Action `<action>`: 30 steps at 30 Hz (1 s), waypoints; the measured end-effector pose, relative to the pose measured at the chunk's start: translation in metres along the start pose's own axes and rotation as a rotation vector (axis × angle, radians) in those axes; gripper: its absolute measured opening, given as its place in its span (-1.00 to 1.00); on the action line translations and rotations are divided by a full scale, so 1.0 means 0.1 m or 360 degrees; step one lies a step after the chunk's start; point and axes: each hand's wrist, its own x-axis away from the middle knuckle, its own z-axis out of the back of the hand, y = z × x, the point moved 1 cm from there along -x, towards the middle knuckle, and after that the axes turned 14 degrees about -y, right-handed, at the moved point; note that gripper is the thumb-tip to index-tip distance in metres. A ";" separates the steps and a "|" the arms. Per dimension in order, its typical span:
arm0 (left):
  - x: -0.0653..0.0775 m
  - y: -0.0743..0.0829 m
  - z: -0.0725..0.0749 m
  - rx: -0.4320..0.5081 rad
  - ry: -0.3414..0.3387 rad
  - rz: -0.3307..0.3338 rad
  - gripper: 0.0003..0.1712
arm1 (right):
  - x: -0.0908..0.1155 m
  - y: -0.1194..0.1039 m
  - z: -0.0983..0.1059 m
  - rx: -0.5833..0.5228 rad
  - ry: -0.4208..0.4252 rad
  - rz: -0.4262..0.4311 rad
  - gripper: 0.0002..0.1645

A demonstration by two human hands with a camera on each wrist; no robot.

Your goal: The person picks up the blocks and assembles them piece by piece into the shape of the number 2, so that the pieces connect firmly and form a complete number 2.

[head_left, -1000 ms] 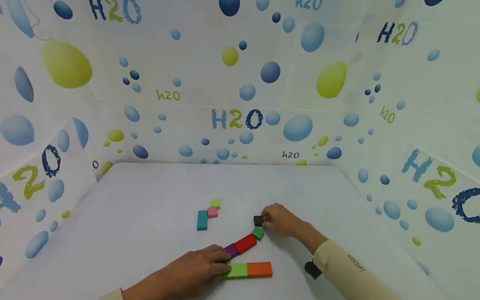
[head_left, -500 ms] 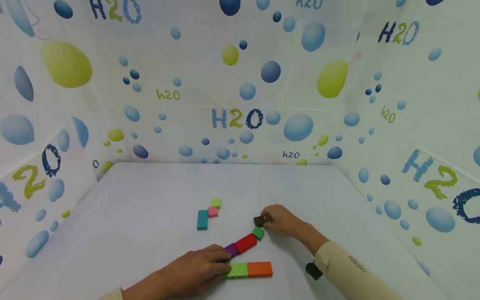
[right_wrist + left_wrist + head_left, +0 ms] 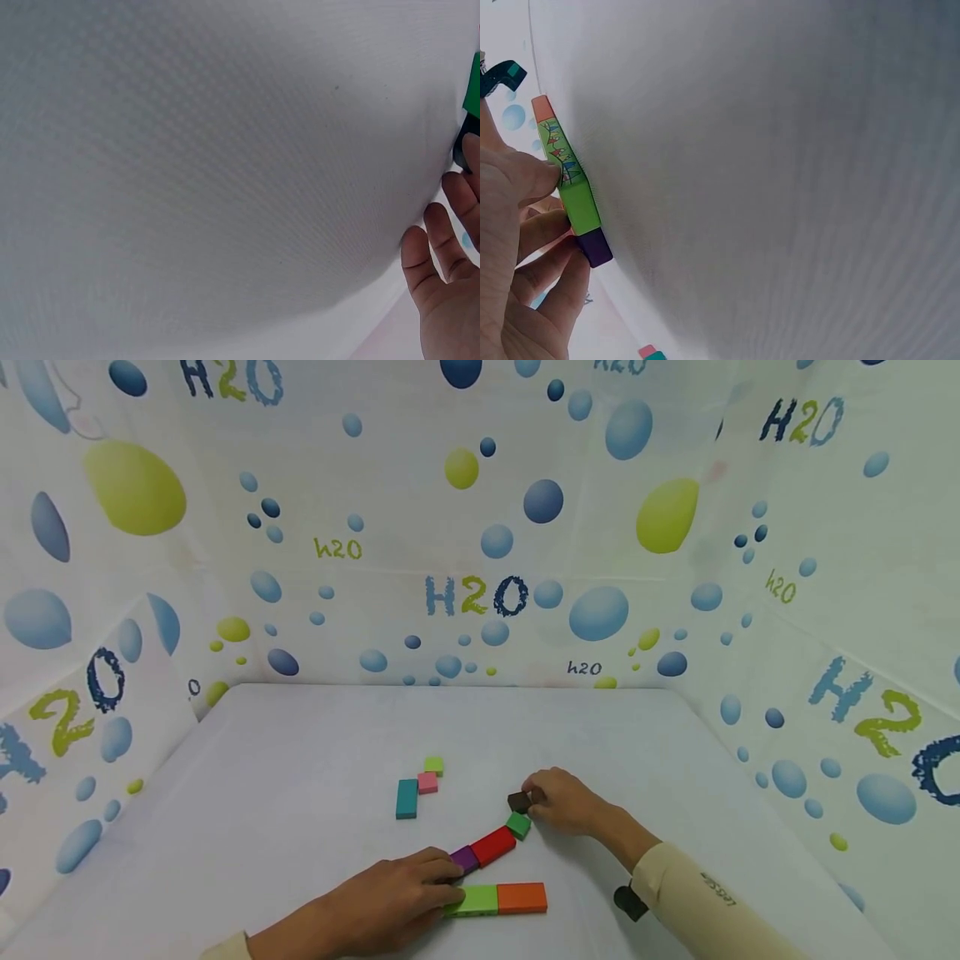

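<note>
Head view: the left hand (image 3: pixel 393 897) is partly closed, thumb on the light green block (image 3: pixel 477 901) and fingertips at the purple block (image 3: pixel 465 860), which adjoin an orange block (image 3: pixel 522 898) and a red block (image 3: pixel 493 847) respectively. The right hand (image 3: pixel 564 802), nearly closed, pinches the dark brown block (image 3: pixel 517 802) on the white table (image 3: pixel 315 752), just beside the green block (image 3: pixel 518 826) at the red block's far end.
</note>
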 end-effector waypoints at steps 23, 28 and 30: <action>-0.01 -0.01 0.04 0.0007 -0.0048 0.0010 -0.61 | -0.10 -0.21 0.07 0.0043 -0.0025 -0.0149 -0.55; -0.01 0.00 0.03 0.0015 -0.0048 -0.0001 -0.61 | -0.16 -0.27 0.06 0.0185 0.0038 -0.0199 -0.52; 0.00 0.00 0.03 0.0020 -0.0044 -0.0014 -0.61 | -0.18 -0.29 0.04 0.0215 0.0042 -0.0228 -0.48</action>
